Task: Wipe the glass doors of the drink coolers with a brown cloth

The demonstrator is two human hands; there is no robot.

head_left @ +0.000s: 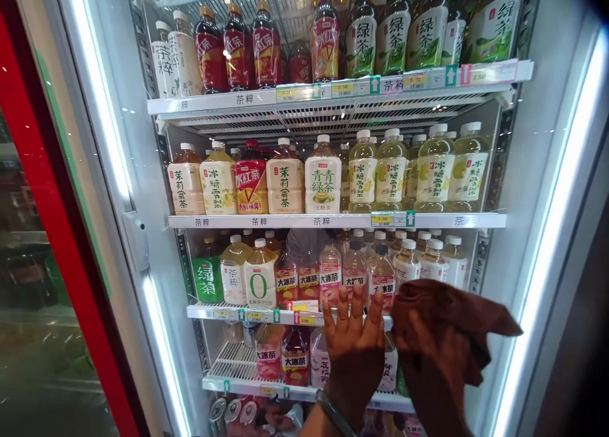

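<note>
My left hand [354, 339] is raised with its fingers stretched and spread, palm toward the cooler, in front of the third shelf's edge. Around its wrist sits a dark bangle [334, 413]. I cannot tell whether the palm touches a surface. A brown cloth [450, 313] is bunched in my right hand [428, 345], beside the left one and in front of the right end of that shelf; part of the cloth sticks out to the right. Behind my fingertips stand pink-labelled drink bottles [330, 275]. My hands partly hide the bottles and the lower shelf.
The upright drinks cooler has upper [214, 101], middle [342, 221] and lower shelves [259, 385] lined with tea bottles. Several cans [233, 411] lie at the bottom. Bright light strips run along both sides, and a red frame [61, 234] stands at left.
</note>
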